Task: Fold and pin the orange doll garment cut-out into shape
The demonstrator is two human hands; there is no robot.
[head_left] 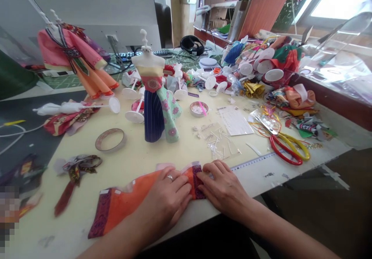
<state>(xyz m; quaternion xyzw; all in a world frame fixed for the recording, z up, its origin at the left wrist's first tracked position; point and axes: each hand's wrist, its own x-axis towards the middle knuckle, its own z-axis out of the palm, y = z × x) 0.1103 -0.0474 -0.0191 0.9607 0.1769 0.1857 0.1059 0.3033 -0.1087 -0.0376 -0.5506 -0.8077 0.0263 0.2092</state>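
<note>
A doll-sized piece of orange cloth (132, 203) lies along the table's near edge, with dark purple patterned bands at both ends and small white tabs along its upper side. Over its right half my left hand (171, 191) is closed, fingers together and pressed onto the fabric; one finger wears a ring. My right hand (223, 187) grips the purple band (198, 179) at the right end with bent fingers. Its thumb tip is partly hidden. Behind the cloth stands a small white mannequin (147, 63) in a navy striped and mint flowered skirt.
Red and yellow scissors (286, 148) lie at the right beside a ruler (252, 162). A tape roll (110, 139), a small dish (199, 108) and a bag of beads (219, 139) are on the table. Mannequins and fabric scraps (302, 98) pile up at the back and right.
</note>
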